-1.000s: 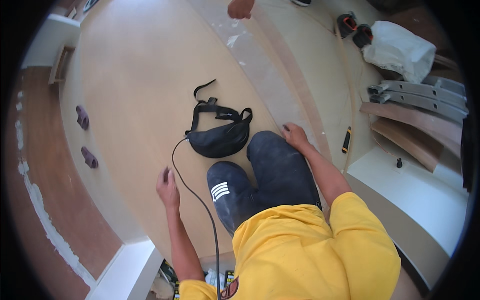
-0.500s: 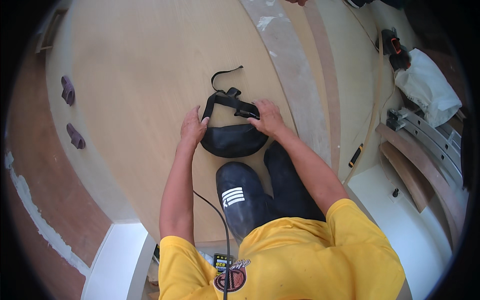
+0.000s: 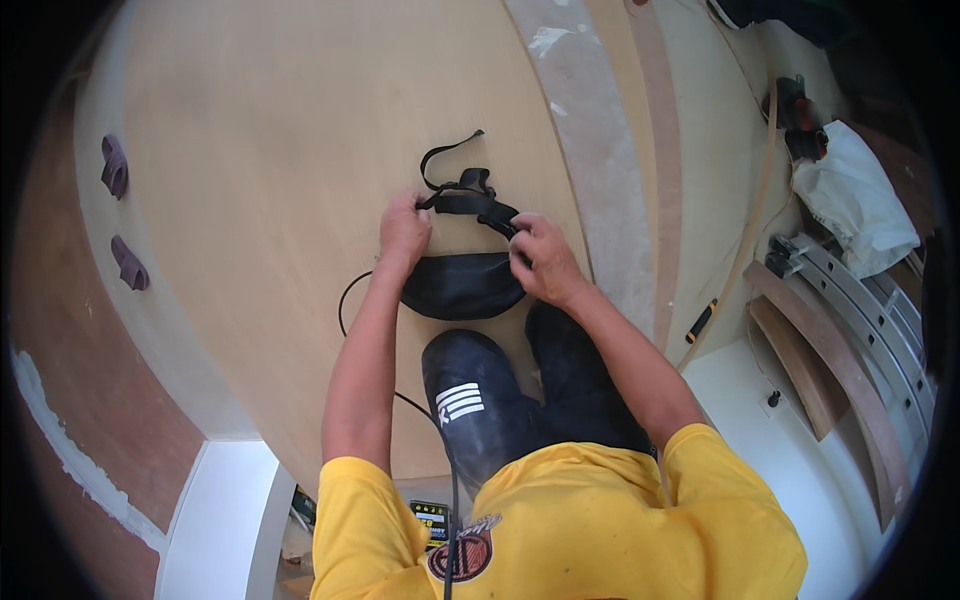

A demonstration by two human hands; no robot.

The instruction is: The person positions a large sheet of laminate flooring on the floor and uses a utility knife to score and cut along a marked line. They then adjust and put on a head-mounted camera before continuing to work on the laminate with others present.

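Observation:
A black waist bag (image 3: pixel 460 285) lies flat on a pale wood board (image 3: pixel 250 180) just ahead of my knees (image 3: pixel 470 365), with loose straps (image 3: pixel 460 203) above it. My left hand (image 3: pixel 405 230) is closed on the strap at the bag's left side. My right hand (image 3: pixel 540 255) has curled fingers gripping the strap at the right side. A black cable (image 3: pixel 343 305) runs from near the bag, curves left and passes under my left forearm toward my body.
Purple slippers (image 3: pixel 115 165) are at the left. At the right lie a yellow-handled tool (image 3: pixel 702 322), a white sack (image 3: pixel 850 200), red-black objects (image 3: pixel 805 140), a metal ladder (image 3: pixel 850 300) and curved wooden pieces (image 3: pixel 800 355). A person's dark-clothed leg and shoe (image 3: pixel 760 15) show at top right.
Both hands have moved from beside my legs onto the bag. Over the last half second their fingers have closed on the straps. The other person's hand has mostly left the top edge.

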